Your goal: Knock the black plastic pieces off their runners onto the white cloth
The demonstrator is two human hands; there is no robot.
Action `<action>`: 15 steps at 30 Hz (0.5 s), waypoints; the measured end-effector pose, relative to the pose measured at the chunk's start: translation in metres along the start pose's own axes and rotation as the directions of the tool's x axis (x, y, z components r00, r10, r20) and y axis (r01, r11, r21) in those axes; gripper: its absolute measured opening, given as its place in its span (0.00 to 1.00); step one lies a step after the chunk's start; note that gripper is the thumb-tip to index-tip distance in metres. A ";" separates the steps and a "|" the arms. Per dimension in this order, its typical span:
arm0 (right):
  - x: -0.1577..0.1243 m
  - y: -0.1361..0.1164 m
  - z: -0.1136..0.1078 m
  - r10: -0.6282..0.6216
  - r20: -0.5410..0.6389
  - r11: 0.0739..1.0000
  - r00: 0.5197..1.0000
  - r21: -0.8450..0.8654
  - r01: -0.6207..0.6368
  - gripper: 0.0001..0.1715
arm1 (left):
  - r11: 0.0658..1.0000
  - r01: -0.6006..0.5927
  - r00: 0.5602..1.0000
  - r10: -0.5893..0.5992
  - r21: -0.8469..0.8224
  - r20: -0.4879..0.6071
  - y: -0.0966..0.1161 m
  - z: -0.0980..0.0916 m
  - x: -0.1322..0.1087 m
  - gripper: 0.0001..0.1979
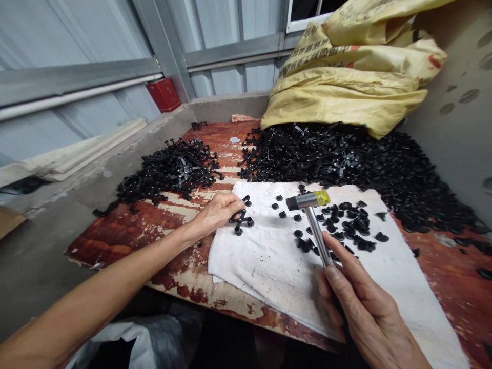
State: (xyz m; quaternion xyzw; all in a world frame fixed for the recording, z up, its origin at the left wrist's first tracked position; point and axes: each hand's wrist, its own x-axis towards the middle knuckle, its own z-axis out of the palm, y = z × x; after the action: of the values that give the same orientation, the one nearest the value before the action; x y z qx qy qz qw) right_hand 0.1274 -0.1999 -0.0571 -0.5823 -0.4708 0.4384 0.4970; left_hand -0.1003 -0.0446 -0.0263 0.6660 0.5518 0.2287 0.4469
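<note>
My left hand (220, 211) pinches a black jointed part (240, 220) with small round feet at the left edge of a white cloth (261, 266). In my right hand (357, 302) is a small hammer (317, 233), its fingers wrapped round the handle. The hammer's head has one black face and one yellow face and is raised over the cloth. Several loose black round pieces (359, 220) lie on the cloth behind and right of the hammer, and a few more sit between the hammer head and the jointed part.
A heap of black jointed parts (172, 169) lies at the left on the worn red board (192, 277). A larger black heap (326, 156) spreads from under a yellow sack (346, 92) at the back right. A red box (164, 95) stands in the back corner.
</note>
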 end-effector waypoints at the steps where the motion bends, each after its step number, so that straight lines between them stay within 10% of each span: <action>1: 0.000 0.000 0.000 0.002 0.003 1.000 1.000 -0.003 -0.002 0.32 | 1.000 0.001 1.000 -0.001 0.001 0.002 0.001 0.000 0.000 0.12; 15: -0.002 -0.002 0.002 0.058 0.026 0.997 0.998 0.045 -0.059 0.30 | 0.999 -0.044 0.999 0.044 0.014 0.009 -0.009 -0.001 0.003 0.14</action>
State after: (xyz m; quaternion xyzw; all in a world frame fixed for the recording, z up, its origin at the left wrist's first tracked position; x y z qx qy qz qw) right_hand 0.1248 -0.2017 -0.0555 -0.5790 -0.4495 0.4707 0.4911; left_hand -0.1049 -0.0415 -0.0340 0.6820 0.5368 0.2316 0.4393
